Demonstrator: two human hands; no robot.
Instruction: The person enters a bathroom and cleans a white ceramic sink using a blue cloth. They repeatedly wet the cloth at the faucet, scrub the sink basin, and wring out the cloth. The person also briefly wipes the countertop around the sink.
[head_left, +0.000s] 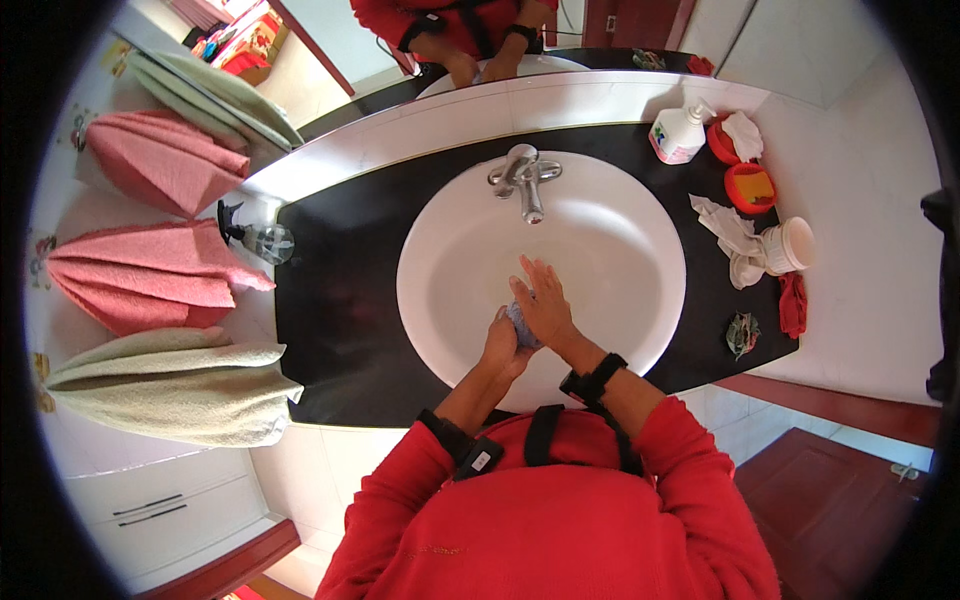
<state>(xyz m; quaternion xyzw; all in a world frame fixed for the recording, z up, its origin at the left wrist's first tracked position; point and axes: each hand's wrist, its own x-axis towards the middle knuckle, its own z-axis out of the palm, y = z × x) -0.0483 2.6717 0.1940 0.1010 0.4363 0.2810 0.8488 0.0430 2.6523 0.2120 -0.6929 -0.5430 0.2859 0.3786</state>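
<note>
Over the near part of a white oval washbasin (600, 300), a bunched grey-blue cloth (525, 327) lies between my two hands. My left hand (504, 343) holds it from the left and below. Against its right and upper side rests my right hand (550, 301), palm turned to the cloth and fingers stretched towards the tap. A chrome tap (528, 180) stands at the basin's far rim; I cannot tell any water running from it. Part of the cloth is hidden behind my right hand.
Around the basin runs a black countertop (337, 300). At its right stand a white pump bottle (677, 135), an orange-red soap dish (750, 189), a white tub (787, 246) and crumpled cloths. Pink and pale green towels (172, 390) hang at the left beside a clear bottle (271, 244). A mirror rises behind.
</note>
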